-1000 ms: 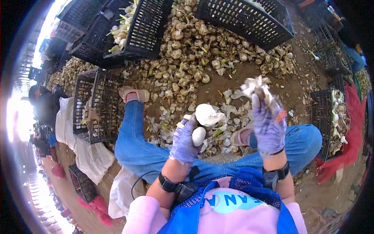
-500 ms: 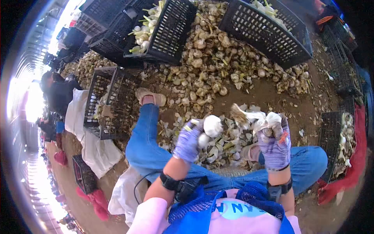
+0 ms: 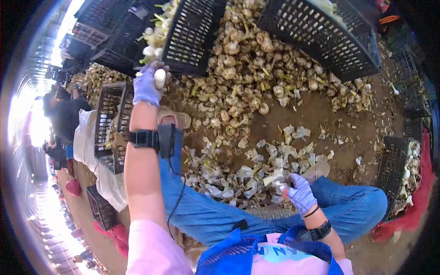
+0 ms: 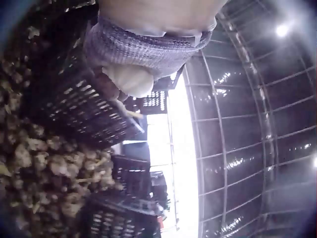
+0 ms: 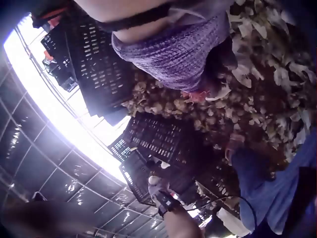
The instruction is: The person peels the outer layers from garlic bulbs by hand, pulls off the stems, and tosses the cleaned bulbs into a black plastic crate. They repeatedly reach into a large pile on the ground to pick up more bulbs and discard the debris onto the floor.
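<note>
My left hand (image 3: 147,87), in a purple knit glove, is stretched out to the near end of a black crate of peeled garlic (image 3: 156,34). A smooth white garlic bulb (image 3: 160,79) is gripped in it; the left wrist view shows the same bulb (image 4: 131,80) against the palm. My right hand (image 3: 300,195), gloved alike with an orange band on a finger, is low over the litter of skins. Its curled fingers hold garlic with a pale stalk (image 3: 273,177), mostly covered by the hand. The right wrist view shows the back of the glove (image 5: 173,54).
A heap of unpeeled garlic (image 3: 233,87) spreads ahead, between black crates. Another crate (image 3: 321,36) stands tilted at its far right. Loose skins (image 3: 243,178) lie between the person's legs in jeans (image 3: 201,206). A garlic-filled crate (image 3: 394,172) and red netting (image 3: 419,197) are at right.
My left hand has swung from the lap forward and left to the crate; of two bulbs held earlier, one shows now. My right hand has lowered toward the skins with its garlic.
</note>
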`<action>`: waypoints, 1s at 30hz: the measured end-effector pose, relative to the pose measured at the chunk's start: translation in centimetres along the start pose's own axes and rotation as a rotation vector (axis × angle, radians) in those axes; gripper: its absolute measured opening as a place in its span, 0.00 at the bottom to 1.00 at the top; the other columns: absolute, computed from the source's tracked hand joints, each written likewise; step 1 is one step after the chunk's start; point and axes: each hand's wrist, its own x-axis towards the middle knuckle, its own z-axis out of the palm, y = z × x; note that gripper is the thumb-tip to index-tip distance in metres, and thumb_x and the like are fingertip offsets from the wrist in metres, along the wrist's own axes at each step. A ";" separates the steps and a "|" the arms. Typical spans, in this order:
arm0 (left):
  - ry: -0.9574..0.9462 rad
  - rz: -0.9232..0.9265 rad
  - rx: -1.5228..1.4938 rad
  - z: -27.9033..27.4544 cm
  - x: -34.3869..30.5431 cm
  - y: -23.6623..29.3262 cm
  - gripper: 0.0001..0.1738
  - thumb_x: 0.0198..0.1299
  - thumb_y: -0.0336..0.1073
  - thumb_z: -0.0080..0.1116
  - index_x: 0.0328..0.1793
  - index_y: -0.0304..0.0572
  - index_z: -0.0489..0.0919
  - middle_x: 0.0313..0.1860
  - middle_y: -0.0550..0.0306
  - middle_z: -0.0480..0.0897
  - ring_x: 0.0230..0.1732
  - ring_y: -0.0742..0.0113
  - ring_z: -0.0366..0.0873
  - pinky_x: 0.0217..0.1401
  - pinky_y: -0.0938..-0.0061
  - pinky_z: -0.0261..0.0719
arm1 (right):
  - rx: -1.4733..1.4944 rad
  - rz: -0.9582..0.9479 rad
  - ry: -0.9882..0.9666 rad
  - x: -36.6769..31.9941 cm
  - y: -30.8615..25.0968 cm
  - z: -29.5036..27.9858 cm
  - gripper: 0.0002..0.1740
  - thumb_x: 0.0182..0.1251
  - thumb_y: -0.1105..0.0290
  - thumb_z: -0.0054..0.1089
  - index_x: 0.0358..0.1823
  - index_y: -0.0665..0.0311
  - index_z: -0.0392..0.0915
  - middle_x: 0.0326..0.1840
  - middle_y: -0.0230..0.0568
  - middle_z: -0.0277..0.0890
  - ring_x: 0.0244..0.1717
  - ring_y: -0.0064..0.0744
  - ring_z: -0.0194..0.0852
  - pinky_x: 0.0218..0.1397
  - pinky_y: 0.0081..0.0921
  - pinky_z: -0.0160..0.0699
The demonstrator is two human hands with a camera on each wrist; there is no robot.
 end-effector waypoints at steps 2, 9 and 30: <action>-0.073 -0.067 0.153 -1.1 -0.7 -4.2 0.11 0.56 0.33 0.57 0.44 0.37 0.75 0.32 0.54 0.79 0.28 0.66 0.79 0.24 0.77 0.80 | 0.006 0.050 -0.079 0.9 1.5 -0.3 0.17 0.51 0.75 0.56 0.45 0.69 0.73 0.39 0.46 0.77 0.41 0.38 0.75 0.46 0.28 0.72; -0.310 -0.287 0.916 -0.4 -1.4 -21.1 0.27 0.50 0.41 0.62 0.58 0.45 0.72 0.50 0.44 0.77 0.50 0.57 0.75 0.53 0.72 0.72 | -0.347 -0.033 -0.147 2.8 1.4 -0.4 0.16 0.57 0.63 0.53 0.43 0.64 0.75 0.35 0.49 0.77 0.37 0.47 0.75 0.45 0.35 0.72; -0.858 -0.604 0.063 8.3 -25.1 -8.8 0.36 0.46 0.29 0.63 0.63 0.38 0.63 0.48 0.58 0.76 0.48 0.71 0.74 0.49 0.79 0.73 | 0.470 -0.350 0.198 0.9 -8.2 -1.0 0.21 0.59 0.71 0.51 0.54 0.68 0.68 0.51 0.41 0.72 0.51 0.28 0.70 0.54 0.24 0.68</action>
